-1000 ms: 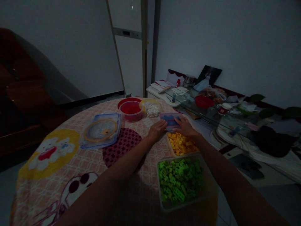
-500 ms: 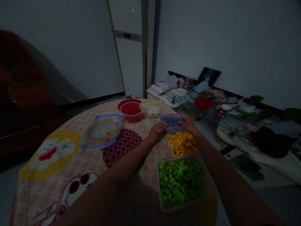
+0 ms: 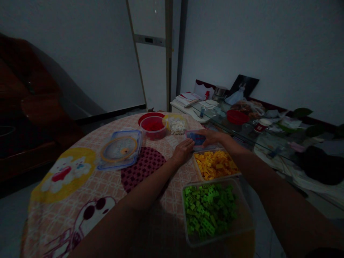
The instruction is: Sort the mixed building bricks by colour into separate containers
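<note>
A shallow clear container (image 3: 189, 134) with a pinkish rim and blue contents lies toward the far right of the table. My left hand (image 3: 184, 150) is at its near left corner, fingers together and pressed to the edge. Over the container arches my right hand (image 3: 211, 136), thumb and fingers apart, fingertips down on the blue area. Whether they touch a lid or the contents is too dark to tell. Just nearer sits an open box of yellow toy bricks (image 3: 213, 165). Closest to me is a larger clear box of green toy bricks (image 3: 209, 208).
A clear tub with red pieces (image 3: 153, 127) and a box of white pieces (image 3: 177, 126) stand at the back. Blue-rimmed lids (image 3: 119, 149) lie on the left. A cluttered glass-topped table (image 3: 228, 120) adjoins on the right.
My right hand has moved from the container's right edge leftward over its top. My left hand stays at the near left corner. The view has shifted slightly.
</note>
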Demonstrator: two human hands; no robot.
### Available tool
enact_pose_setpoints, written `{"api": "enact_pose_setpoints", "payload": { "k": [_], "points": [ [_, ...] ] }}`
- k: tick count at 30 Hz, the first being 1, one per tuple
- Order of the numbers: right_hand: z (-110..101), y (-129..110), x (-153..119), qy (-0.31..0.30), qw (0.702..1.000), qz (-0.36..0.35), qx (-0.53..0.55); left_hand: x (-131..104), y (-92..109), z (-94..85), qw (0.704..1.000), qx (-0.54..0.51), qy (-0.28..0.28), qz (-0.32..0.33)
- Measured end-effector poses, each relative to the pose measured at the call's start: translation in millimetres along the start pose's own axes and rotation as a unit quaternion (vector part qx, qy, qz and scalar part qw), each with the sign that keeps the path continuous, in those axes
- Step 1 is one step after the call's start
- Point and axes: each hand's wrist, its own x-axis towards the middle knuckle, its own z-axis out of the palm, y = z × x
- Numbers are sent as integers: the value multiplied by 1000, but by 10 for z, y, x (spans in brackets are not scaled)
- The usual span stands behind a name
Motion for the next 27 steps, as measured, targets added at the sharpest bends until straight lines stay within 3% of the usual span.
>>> {"api": "enact_pose_setpoints", "payload": {
  "k": [4, 8, 11, 14, 20, 27],
  "points": [
    [26, -39, -40, 1, 1000, -7, 4, 106, 126, -135, 999, -3, -29, -34],
    [42, -3, -77, 1, 999, -33, 0, 307, 272, -249, 989, 30, -105, -99],
    [4, 72, -80, -4, 999, -35, -1, 403, 336, -298, 983, 54, -136, -111],
    [-54, 158, -42, -6, 1000, 6, 12, 437, 383, -328, 978, 77, -161, -109],
    [11, 153, 202, 86, 991, 99, 1, 544, 497, -308, 966, 124, -182, -137],
    [141, -71, 378, 57, 987, 122, -83, 662, 611, -321, 959, 128, -204, -151]
  ]
}}
